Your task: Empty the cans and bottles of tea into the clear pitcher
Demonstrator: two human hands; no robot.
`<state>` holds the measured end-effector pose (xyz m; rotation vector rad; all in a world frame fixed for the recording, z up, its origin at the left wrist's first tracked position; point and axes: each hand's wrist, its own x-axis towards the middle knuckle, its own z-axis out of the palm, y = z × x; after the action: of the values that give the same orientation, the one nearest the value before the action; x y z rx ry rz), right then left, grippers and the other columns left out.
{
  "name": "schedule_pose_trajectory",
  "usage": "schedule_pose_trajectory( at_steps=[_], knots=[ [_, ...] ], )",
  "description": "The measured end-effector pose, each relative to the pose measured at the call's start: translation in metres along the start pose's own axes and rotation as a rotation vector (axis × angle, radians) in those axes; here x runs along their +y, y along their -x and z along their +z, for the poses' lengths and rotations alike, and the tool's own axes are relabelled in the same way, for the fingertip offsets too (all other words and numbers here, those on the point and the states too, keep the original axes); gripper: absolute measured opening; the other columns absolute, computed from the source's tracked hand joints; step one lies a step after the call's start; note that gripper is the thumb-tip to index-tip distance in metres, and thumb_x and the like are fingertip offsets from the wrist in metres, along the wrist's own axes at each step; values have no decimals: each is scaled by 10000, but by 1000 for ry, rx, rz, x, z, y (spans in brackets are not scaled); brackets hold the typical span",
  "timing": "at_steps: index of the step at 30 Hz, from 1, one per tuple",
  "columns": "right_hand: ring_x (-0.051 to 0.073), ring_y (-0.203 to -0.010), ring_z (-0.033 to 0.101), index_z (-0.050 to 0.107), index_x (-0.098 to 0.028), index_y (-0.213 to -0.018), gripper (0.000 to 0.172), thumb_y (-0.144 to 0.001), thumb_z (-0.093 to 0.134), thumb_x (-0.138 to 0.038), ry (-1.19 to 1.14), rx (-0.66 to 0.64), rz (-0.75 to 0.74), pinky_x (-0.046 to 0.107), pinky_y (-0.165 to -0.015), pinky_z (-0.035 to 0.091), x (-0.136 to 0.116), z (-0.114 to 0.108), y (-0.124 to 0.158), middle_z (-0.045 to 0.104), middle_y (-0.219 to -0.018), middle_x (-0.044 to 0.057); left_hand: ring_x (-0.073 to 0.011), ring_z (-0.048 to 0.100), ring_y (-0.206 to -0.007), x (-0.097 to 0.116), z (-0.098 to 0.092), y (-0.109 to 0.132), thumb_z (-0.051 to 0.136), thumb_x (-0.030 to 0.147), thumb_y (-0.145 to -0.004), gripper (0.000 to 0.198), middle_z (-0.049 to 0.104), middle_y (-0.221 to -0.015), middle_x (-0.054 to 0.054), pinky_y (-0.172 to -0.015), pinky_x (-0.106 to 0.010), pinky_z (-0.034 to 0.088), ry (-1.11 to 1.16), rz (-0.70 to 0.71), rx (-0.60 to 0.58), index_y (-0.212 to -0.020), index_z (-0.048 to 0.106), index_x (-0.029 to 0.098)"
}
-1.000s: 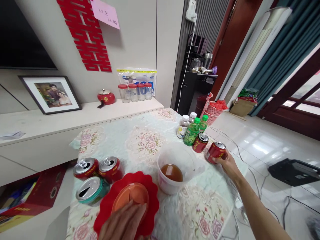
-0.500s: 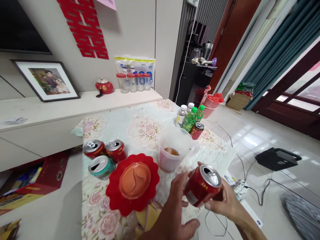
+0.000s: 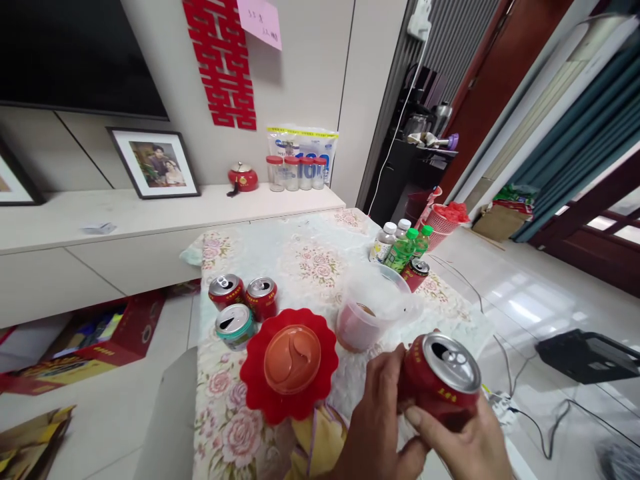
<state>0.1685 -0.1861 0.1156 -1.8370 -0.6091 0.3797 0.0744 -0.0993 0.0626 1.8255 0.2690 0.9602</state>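
A red drink can [image 3: 437, 393] with an opened silver top is held tilted over the near right of the table. My right hand [image 3: 467, 437] wraps around it from below and the right, thumb across its front. Against the can's left side lie the curled fingers of my left hand [image 3: 377, 417], their tips partly hidden. Just beyond the hands stands a translucent plastic jug [image 3: 357, 330] with some brown liquid inside. To the left sits a red scalloped plate [image 3: 260, 393] with an orange divided centre, and a yellow cloth [image 3: 320, 440] lies below it.
Two opened red cans [image 3: 262, 299] and a teal can [image 3: 235, 327] stand at the table's left. Several bottles [image 3: 401, 250] and another red can [image 3: 415, 273] stand at the back right. Cables and a black case [image 3: 587, 357] lie on the floor at right.
The view has swung left. The can is nearer and more upright in my right hand. My left fingers, spread beside it before, have closed in against its side.
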Motion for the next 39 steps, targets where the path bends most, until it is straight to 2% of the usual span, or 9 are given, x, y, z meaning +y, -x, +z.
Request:
schedule_pose_trajectory(
  at_steps=[3,5,6,8,12,18,25,32,39],
  knots=[
    [288,-909,741,616,-235,-1291,758,-708,858,-654,75,20,-18,356,-774,638,-21,-25,-23,768,-1042,63,-319,651,-1325,13,-22,-8,573,91,-867,768,559,-1494,-214,-986,-410,667,-324,106,95,-1598,352,177],
    [273,-901,729,621,-240,-1224,698,-701,870,-629,126,25,-102,342,-761,624,-32,-43,-48,758,-1060,62,-292,647,-1325,17,-38,-16,525,59,-910,621,605,-1444,-192,-1048,-424,640,-510,168,148,-1520,472,163],
    [269,-901,724,628,-241,-1201,676,-690,882,-603,169,-20,-166,343,-770,620,-36,-53,-62,752,-1045,57,-282,638,-1336,17,-46,-21,515,43,-936,561,625,-1426,-179,-1078,-433,622,-599,194,160,-1484,516,160],
    [269,-912,708,636,-240,-1186,680,-658,901,-576,292,-106,-296,349,-779,601,-42,-69,-91,742,-1033,51,-286,602,-1387,12,-58,-34,483,5,-975,482,661,-1391,-171,-1121,-461,593,-749,281,202,-1433,570,127],
    [275,-943,677,602,-252,-1270,688,-741,827,-629,540,-218,-367,402,-807,568,-47,-86,-138,715,-1122,64,-288,616,-1369,-12,-68,-57,410,-30,-1008,425,733,-1293,-134,-1085,-478,612,-892,445,289,-1340,642,100],
    [321,-1160,658,519,-273,-1445,739,-816,773,-567,701,-372,-520,474,-994,539,-57,-85,-170,663,-1361,83,-287,636,-1356,-27,-67,-63,431,9,-1036,374,753,-1284,-124,-1117,-476,597,-897,504,268,-1316,667,82],
    [282,-1180,654,471,-290,-1499,681,-873,693,-441,822,-476,-653,445,-996,542,-69,-76,-185,641,-1402,59,-285,610,-1400,-30,-62,-59,396,12,-1042,411,744,-1329,-128,-1133,-502,582,-872,472,286,-1348,659,92],
    [266,-1056,700,567,-264,-1391,595,-819,687,-374,887,-588,-714,422,-876,574,-90,-62,-192,699,-1273,58,-289,625,-1383,-28,-62,-58,391,14,-1036,409,754,-1321,-120,-1136,-501,572,-883,469,283,-1333,662,90],
    [265,-1090,690,557,-249,-1408,556,-857,610,-293,931,-617,-806,420,-916,545,-97,-55,-194,683,-1301,95,-282,619,-1394,-28,-62,-57,385,-29,-1004,452,747,-1350,-110,-1148,-501,557,-915,460,279,-1352,648,90]
  ],
)
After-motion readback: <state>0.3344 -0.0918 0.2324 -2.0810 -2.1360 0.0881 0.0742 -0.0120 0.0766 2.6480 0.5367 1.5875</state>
